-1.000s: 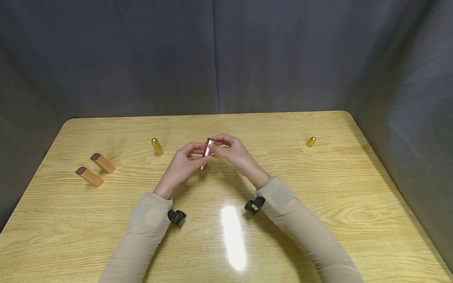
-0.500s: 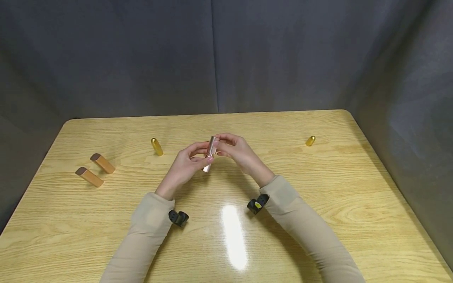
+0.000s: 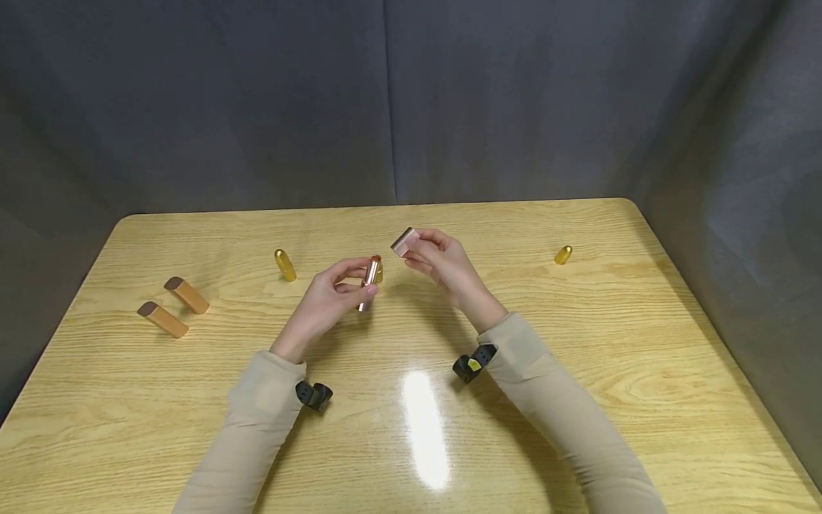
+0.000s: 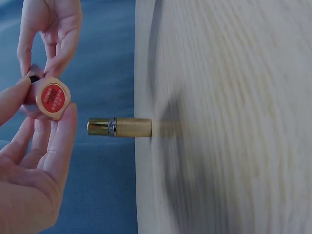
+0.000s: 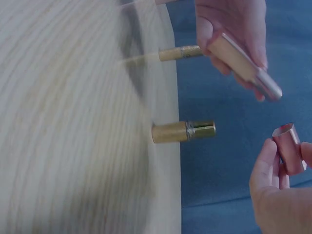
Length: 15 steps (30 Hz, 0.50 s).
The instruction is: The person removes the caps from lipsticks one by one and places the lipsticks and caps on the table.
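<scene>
My left hand [image 3: 324, 303] pinches the lower part of an uncapped rose-gold lipstick [image 3: 369, 282] between thumb and fingers, tilted above the table. In the left wrist view the base of this lipstick [image 4: 52, 98] shows a red round label. Its slimmer metallic inner end [image 5: 269, 85] is bare in the right wrist view. My right hand [image 3: 447, 269] holds the lipstick's cap [image 3: 404, 242], apart from the lipstick and a little higher to the right. The cap's open end [image 5: 282, 129] faces the lipstick. Right behind the left fingertips stands a gold lipstick [image 3: 379, 270], partly hidden.
Another gold lipstick [image 3: 285, 265] stands upright left of the hands. A third gold one [image 3: 563, 255] stands at the far right. Two orange-brown tubes with dark tops, a rear tube [image 3: 187, 296] and a front tube [image 3: 163, 320], stand at the left of the wooden table [image 3: 642, 371].
The cap has come off the lipstick. My right hand has moved up and right with the cap, while my left hand has shifted slightly left with the lipstick, exposing the gold one behind.
</scene>
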{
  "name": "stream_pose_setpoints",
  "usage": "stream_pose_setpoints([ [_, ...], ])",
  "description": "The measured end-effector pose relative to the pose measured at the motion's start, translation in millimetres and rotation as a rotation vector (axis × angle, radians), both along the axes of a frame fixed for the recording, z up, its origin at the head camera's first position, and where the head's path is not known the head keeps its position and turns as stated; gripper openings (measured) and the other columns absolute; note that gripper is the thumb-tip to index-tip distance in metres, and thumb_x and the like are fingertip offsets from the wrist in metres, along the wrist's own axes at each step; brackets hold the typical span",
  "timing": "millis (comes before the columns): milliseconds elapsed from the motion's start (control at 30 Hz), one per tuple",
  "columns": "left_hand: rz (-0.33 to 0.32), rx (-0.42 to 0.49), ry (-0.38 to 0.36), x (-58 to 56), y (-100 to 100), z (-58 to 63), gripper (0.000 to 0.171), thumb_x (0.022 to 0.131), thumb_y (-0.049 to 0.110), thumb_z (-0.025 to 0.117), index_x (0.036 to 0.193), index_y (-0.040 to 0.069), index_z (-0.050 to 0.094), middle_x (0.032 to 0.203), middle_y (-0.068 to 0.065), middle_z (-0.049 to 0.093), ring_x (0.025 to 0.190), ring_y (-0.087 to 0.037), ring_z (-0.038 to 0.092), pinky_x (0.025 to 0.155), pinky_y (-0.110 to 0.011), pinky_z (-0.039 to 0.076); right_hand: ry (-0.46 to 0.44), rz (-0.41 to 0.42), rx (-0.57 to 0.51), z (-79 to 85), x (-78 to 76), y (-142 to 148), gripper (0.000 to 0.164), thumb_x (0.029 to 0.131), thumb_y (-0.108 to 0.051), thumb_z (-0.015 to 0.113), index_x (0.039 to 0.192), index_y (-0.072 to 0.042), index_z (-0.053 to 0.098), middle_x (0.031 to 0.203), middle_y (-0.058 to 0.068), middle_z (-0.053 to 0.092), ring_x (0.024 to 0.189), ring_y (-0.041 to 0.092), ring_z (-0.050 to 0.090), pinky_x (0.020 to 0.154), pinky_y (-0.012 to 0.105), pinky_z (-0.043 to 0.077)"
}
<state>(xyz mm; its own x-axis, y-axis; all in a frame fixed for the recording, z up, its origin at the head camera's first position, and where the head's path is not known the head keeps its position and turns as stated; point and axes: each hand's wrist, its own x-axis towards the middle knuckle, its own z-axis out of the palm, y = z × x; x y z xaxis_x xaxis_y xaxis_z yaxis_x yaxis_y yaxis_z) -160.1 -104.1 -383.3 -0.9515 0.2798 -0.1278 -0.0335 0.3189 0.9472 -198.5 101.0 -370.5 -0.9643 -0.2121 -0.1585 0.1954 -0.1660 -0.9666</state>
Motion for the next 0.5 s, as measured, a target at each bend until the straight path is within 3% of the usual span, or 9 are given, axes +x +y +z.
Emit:
stream_pose_setpoints([
  [200, 0.041, -0.02, 0.005, -0.4, -12, 2.8, 0.052, 0.093, 0.02, 0.063, 0.141, 0.01, 0.045, 0.132, -0.016, 0.052, 0.116, -0.031, 0.059, 0.083, -0.026, 0.052, 0.004, -0.009, -0.022, 5.1, -1.8, 10, 0.04, 0.096, -0.006, 0.049, 0.132, 0.008, 0.039, 0.098, 0.001, 0.056, 0.082, 0.004, 0.062, 0.076, 0.015, 0.054],
  [500, 0.105, -0.029, -0.008, 1.6, -33, 5.4, 0.05, 0.092, 0.02, 0.063, 0.139, 0.013, 0.046, 0.135, -0.012, 0.05, 0.119, -0.027, 0.056, 0.083, -0.02, 0.049, 0.017, -0.034, -0.036, 8.0, -3.4, 29, 0.022, 0.095, -0.004, 0.049, 0.117, -0.004, 0.046, 0.091, -0.003, 0.059, 0.078, 0.004, 0.062, 0.076, 0.016, 0.054],
])
